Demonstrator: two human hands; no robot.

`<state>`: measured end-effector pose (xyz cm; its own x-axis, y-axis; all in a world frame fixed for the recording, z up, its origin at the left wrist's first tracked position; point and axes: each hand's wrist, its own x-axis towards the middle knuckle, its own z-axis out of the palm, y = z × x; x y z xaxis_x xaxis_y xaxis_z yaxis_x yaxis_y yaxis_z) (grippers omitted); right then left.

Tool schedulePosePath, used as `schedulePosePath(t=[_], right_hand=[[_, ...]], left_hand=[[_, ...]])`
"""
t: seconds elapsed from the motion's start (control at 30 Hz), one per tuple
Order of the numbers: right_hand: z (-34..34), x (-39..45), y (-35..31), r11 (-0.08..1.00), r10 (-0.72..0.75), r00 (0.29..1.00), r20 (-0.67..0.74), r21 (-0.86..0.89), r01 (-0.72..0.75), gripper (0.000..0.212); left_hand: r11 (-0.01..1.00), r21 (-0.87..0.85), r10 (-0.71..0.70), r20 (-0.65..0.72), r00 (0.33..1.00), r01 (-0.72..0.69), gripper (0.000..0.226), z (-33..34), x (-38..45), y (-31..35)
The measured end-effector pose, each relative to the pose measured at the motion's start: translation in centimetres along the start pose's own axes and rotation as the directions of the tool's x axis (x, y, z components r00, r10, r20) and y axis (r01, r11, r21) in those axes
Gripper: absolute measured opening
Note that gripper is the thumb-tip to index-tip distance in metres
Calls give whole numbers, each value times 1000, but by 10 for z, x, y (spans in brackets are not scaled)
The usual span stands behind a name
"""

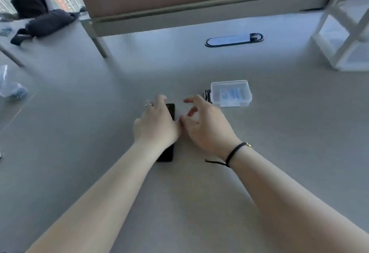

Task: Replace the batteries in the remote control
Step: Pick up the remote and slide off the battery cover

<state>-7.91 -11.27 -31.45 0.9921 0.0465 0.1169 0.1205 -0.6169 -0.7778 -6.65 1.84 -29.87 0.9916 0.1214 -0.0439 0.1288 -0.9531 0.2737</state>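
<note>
Slim black rectangular remote control (169, 133) flat on grey table (199, 202), left hand (156, 125) resting over it, fingers curled round its edges, right hand (206, 128) just beside, loosely spread, holding nothing, clear plastic battery box (231, 93) beyond.

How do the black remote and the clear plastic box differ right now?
The remote is black, opaque, long and narrow; the plastic box is clear, broader and squatter, with bluish contents showing through. The left hand lies over the remote and hides its middle; the box stands untouched, beyond the right hand, which hovers with loosely curled fingers. Both rest on the grey table.
</note>
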Motion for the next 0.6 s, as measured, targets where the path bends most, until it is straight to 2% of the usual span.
schedulePosePath(t=[0.1,0.2,0.33,0.43,0.5,0.53,0.6], right_hand=[[11,-11,10,991,-137,984,-115,-17,136,35],[16,-22,13,974,-224,967,-123,-45,220,34],[16,-44,18,982,-186,968,-167,-66,177,32],[10,-46,17,990,-142,975,-168,-18,141,34],[5,-45,14,993,-102,981,-165,37,110,37],[5,-45,15,994,-92,984,-153,49,101,37],[6,-43,16,995,-86,990,-114,50,92,38]], left_hand=[[989,-138,45,-111,993,-60,61,16,-10,-2],[989,-124,58,-184,981,-82,53,29,-28,-4],[990,-139,13,-119,993,-29,58,23,-46,0],[936,-350,-55,-41,998,37,67,12,-38,2],[819,-568,-104,-13,994,78,76,10,-32,-1],[704,-703,-118,17,993,96,75,10,-32,-3],[367,-923,-80,90,993,113,50,13,-30,-9]])
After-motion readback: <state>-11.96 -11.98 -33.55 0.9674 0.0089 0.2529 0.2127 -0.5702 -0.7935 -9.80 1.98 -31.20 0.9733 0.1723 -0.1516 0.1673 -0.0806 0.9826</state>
